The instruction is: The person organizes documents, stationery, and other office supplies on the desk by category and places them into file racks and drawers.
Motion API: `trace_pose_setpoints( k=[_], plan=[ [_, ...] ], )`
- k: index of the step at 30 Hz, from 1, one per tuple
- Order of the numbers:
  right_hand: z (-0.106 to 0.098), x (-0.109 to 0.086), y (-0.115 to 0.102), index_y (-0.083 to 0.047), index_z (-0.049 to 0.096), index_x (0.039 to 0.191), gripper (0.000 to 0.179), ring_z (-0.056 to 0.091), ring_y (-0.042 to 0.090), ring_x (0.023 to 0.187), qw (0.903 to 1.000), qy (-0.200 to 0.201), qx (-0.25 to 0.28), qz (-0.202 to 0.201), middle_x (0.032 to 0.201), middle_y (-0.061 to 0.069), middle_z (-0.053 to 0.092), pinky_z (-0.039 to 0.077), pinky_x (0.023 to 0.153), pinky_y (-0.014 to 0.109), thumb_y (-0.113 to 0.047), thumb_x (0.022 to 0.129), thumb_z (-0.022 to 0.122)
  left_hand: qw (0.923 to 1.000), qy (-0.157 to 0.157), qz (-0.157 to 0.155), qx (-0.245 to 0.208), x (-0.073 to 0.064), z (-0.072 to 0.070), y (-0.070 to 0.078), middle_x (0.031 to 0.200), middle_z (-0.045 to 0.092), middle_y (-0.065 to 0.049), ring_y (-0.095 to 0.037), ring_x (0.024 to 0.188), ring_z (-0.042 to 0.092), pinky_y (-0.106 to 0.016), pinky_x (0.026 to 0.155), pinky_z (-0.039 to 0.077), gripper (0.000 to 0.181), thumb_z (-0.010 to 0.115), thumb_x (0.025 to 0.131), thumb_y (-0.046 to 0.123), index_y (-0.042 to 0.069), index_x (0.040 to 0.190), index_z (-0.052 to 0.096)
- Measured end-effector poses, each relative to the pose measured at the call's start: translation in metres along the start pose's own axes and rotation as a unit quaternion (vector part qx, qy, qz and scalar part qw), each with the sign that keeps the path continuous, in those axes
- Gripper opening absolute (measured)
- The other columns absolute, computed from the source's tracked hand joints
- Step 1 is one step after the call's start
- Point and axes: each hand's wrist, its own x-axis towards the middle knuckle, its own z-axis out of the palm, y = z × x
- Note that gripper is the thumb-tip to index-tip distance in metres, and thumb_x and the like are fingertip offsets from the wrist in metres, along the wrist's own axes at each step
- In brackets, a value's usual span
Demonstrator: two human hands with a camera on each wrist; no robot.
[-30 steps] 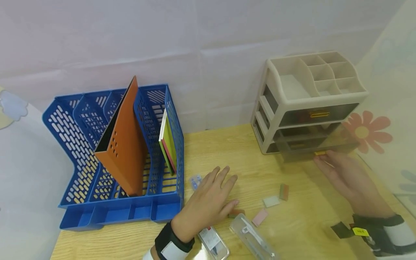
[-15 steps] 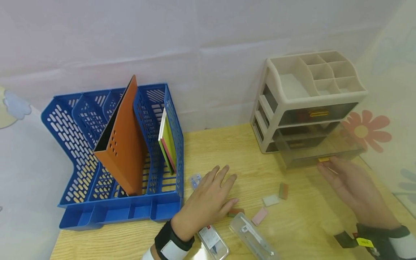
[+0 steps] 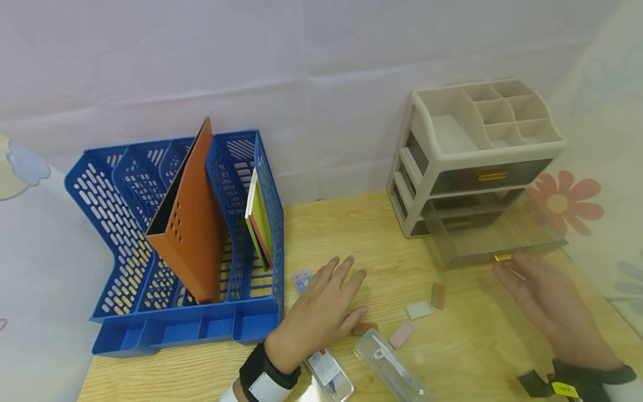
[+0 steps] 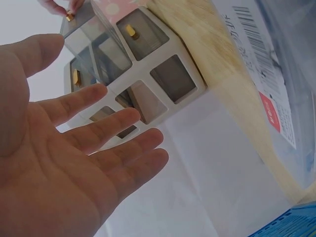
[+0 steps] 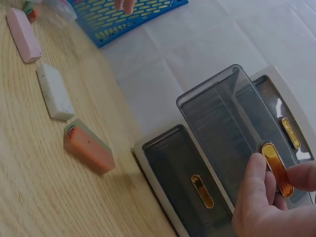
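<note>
My right hand [image 3: 545, 298] pinches the gold handle [image 5: 277, 170] of a clear grey middle drawer [image 3: 477, 243]. That drawer stands pulled well out of a cream desktop drawer unit [image 3: 427, 167]; nothing shows inside it. Fingers spread and straight, my left hand [image 3: 318, 307] is above the table by a clear plastic box with a label [image 3: 329, 373] and a small blue-and-white item [image 3: 302, 279], partly covered. Near the middle lie a pink eraser [image 5: 23, 34], a white eraser [image 5: 55, 91] and an orange-and-green eraser [image 5: 89, 148]. Another reddish-green block [image 3: 365, 329] sits near my left thumb.
On the left a blue file rack [image 3: 186, 329] holds an orange folder [image 3: 196, 223] and thin notebooks [image 3: 259, 223]. A long clear case [image 3: 389, 365] with white items lies at the front. White sheeting [image 3: 346, 111] covers the back.
My right hand has drawn the middle drawer further out, toward the front and slightly right. My left hand and the things on the table have stayed in place.
</note>
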Motion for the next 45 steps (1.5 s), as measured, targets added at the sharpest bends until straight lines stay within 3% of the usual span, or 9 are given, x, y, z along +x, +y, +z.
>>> trace_pose_setpoints(
  k=[9,12,14,16,20,23,31,38,45],
  plan=[
    [-0.005,0.005,0.011,0.015,0.057,0.118,0.053,0.057,0.038,0.118,0.9890,-0.131,0.066,0.020,0.121,0.028,0.064,0.046,0.104,0.045,0.002,0.105,0.007,1.0000,0.002,-0.001,0.000,0.000,0.000,0.000,0.150,0.042,-0.020,-0.039,0.135,0.039,-0.051,0.109,0.039,0.060,0.056,0.094,0.047,0.012,0.142,0.046],
    [-0.004,0.005,0.016,0.016,0.050,0.127,0.053,0.055,0.036,0.121,0.9834,-0.180,-0.002,0.021,0.129,0.026,0.060,0.047,0.103,0.043,0.008,0.103,0.003,1.0000,0.004,0.000,0.002,0.002,0.001,-0.001,0.149,0.042,-0.020,-0.039,0.135,0.039,-0.051,0.110,0.039,0.060,0.057,0.094,0.047,0.012,0.141,0.046],
    [0.000,0.003,0.019,0.016,0.047,0.130,0.047,0.058,0.029,0.120,0.9774,-0.167,-0.130,0.004,0.131,0.019,0.062,0.050,0.100,0.037,0.010,0.103,0.010,1.0000,0.005,0.002,0.001,0.004,0.002,-0.001,0.149,0.043,-0.019,-0.038,0.135,0.039,-0.050,0.110,0.039,0.061,0.059,0.093,0.047,0.012,0.141,0.046],
    [0.005,0.001,0.021,0.014,0.044,0.133,0.039,0.060,0.021,0.117,0.9420,-0.130,-0.309,-0.004,0.133,0.009,0.062,0.054,0.095,0.030,0.008,0.104,0.019,1.0000,0.005,0.006,-0.002,0.006,0.003,0.000,0.148,0.043,-0.019,-0.038,0.134,0.040,-0.050,0.109,0.040,0.061,0.060,0.092,0.046,0.012,0.141,0.047],
    [0.019,-0.001,0.026,0.000,0.050,0.137,0.036,0.062,0.015,0.111,0.7735,-0.036,-0.632,0.037,0.135,0.004,0.059,0.057,0.086,0.029,-0.015,0.104,0.043,0.9999,0.000,0.012,-0.003,0.012,0.006,0.002,0.148,0.044,-0.018,-0.038,0.134,0.041,-0.050,0.108,0.041,0.060,0.058,0.093,0.046,0.012,0.141,0.047],
    [0.024,0.001,0.035,-0.007,0.050,0.139,0.040,0.060,0.031,0.112,0.6961,-0.043,-0.716,0.036,0.139,0.018,0.052,0.055,0.086,0.047,-0.019,0.102,0.050,0.9998,-0.003,0.020,0.000,0.016,0.008,0.006,0.147,0.045,-0.018,-0.038,0.133,0.042,-0.050,0.107,0.042,0.059,0.058,0.094,0.046,0.013,0.141,0.048],
    [0.029,0.019,0.067,-0.009,0.067,0.098,0.014,0.055,0.040,0.104,0.6308,-0.109,-0.764,-0.085,0.119,0.022,0.059,0.055,0.074,0.059,-0.008,0.085,0.072,0.9992,-0.004,0.036,0.013,0.030,0.012,0.015,0.146,0.047,-0.017,-0.037,0.131,0.044,-0.047,0.108,0.042,0.057,0.058,0.093,0.045,0.013,0.140,0.049],
    [0.038,0.025,0.080,0.003,0.061,0.124,0.046,0.055,0.040,0.097,0.5587,-0.075,-0.825,-0.049,0.110,0.025,0.063,0.053,0.073,0.058,-0.010,0.080,0.071,0.9990,-0.023,0.037,0.009,0.038,0.017,0.020,0.147,0.045,-0.018,-0.038,0.132,0.043,-0.049,0.107,0.043,0.057,0.055,0.095,0.046,0.013,0.141,0.046],
    [0.040,0.027,0.090,0.010,0.059,0.119,0.046,0.053,0.029,0.081,0.5389,-0.079,-0.838,-0.042,0.099,0.022,0.058,0.052,0.065,0.045,-0.002,0.074,0.067,0.9985,-0.022,0.042,0.027,0.040,0.021,0.022,0.146,0.046,-0.017,-0.037,0.131,0.044,-0.048,0.106,0.044,0.058,0.056,0.095,0.047,0.013,0.141,0.047]
  ],
)
